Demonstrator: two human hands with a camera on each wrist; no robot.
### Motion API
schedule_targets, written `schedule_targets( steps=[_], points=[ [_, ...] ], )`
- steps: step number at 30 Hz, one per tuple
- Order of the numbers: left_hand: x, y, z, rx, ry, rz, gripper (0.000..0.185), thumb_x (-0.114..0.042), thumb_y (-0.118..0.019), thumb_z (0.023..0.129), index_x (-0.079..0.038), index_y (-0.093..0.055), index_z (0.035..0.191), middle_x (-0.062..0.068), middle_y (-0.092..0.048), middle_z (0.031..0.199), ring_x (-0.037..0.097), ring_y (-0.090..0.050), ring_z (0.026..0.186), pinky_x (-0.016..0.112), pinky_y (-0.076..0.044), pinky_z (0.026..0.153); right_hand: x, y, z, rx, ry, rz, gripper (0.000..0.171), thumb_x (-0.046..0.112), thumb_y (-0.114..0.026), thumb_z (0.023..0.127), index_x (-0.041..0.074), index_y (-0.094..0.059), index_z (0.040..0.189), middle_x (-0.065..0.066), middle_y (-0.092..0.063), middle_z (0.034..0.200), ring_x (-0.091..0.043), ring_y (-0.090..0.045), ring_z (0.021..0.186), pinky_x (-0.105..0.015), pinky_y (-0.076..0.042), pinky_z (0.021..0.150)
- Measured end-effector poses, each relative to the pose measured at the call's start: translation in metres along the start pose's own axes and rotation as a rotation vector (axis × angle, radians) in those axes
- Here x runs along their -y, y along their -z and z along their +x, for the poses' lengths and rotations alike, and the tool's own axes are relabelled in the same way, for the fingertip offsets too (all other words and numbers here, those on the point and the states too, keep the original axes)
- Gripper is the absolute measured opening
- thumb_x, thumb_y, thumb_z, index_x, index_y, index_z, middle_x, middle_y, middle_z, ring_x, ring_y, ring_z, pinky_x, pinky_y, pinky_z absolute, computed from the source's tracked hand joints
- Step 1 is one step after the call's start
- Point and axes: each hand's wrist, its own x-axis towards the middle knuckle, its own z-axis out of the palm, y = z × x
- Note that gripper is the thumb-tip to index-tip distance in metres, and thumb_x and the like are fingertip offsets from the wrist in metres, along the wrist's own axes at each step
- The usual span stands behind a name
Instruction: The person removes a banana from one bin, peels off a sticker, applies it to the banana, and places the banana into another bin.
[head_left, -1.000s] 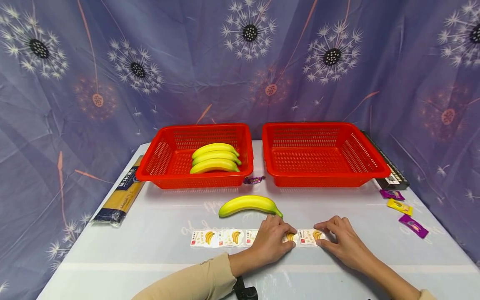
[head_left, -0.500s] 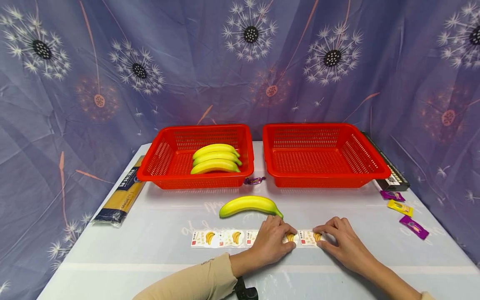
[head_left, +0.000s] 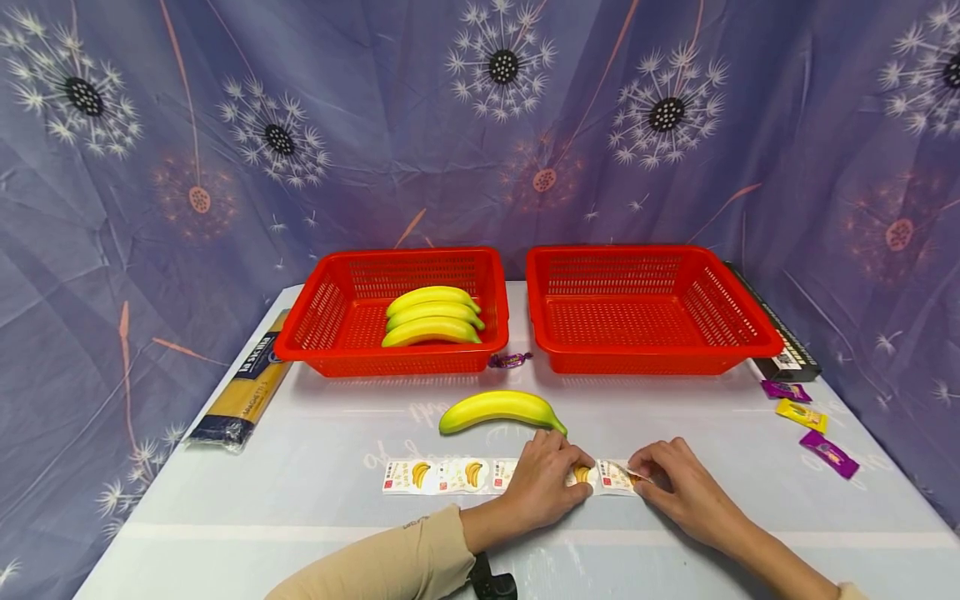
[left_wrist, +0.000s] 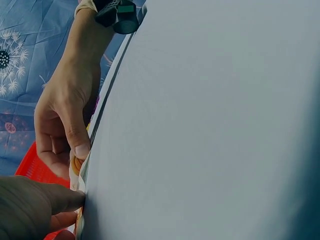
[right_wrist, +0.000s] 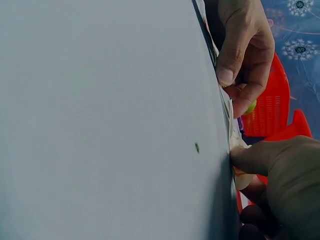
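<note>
Just in front of the loose banana (head_left: pixel 498 410), both hands work a strip of banana stickers (head_left: pixel 442 477) lying flat on the tabletop (head_left: pixel 300 500). The left hand (head_left: pixel 546 487) presses curled fingers down on the strip, while the right hand (head_left: pixel 678 486) pinches its end sticker, whose edge looks slightly lifted. Judging by that, peeling is only beginning: the loose banana shows no sticker. Behind the banana, the left red basket (head_left: pixel 330 308) holds three bananas (head_left: pixel 431 317) and the right red basket (head_left: pixel 645 308) holds nothing, so most of the work seems left.
</note>
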Motion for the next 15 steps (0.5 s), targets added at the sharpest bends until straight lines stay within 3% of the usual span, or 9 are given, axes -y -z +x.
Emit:
schedule_targets(
  steps=[5, 11, 15],
  points=[
    [-0.0006, 0.0007, 0.0004, 0.013, 0.011, -0.002, 0.024, -0.032, -0.073, 0.077, -0.025, -0.07, 0.099, -0.009, -0.053, 0.089, 0.006, -0.039, 0.083, 0.016, -0.029, 0.071, 0.0031, -0.0003, -0.0008, 0.008, -0.118, -0.012, 0.033, 0.002, -0.079, 0.066, 0.018, -0.069, 0.093, 0.019, -0.053, 0.076, 0.003, -0.039, 0.075, -0.014, -0.036, 0.063],
    [-0.0009, 0.001, -0.0002, 0.011, 0.013, 0.001, 0.024, -0.032, -0.073, 0.076, -0.025, -0.07, 0.099, -0.009, -0.052, 0.088, 0.006, -0.038, 0.082, 0.016, -0.028, 0.07, 0.0023, 0.0, -0.0013, -0.015, -0.188, -0.019, 0.026, 0.005, -0.078, 0.069, 0.027, -0.07, 0.079, 0.019, -0.055, 0.072, 0.004, -0.039, 0.071, -0.018, -0.037, 0.058],
    [-0.0012, 0.0005, -0.0003, 0.006, 0.014, 0.003, 0.024, -0.032, -0.073, 0.076, -0.025, -0.07, 0.099, -0.009, -0.053, 0.088, 0.006, -0.039, 0.083, 0.016, -0.028, 0.071, 0.0011, 0.0012, -0.0007, -0.016, -0.229, 0.038, 0.021, 0.01, -0.078, 0.072, 0.027, -0.067, 0.078, 0.017, -0.055, 0.07, 0.003, -0.039, 0.069, -0.018, -0.036, 0.058]
  ],
)
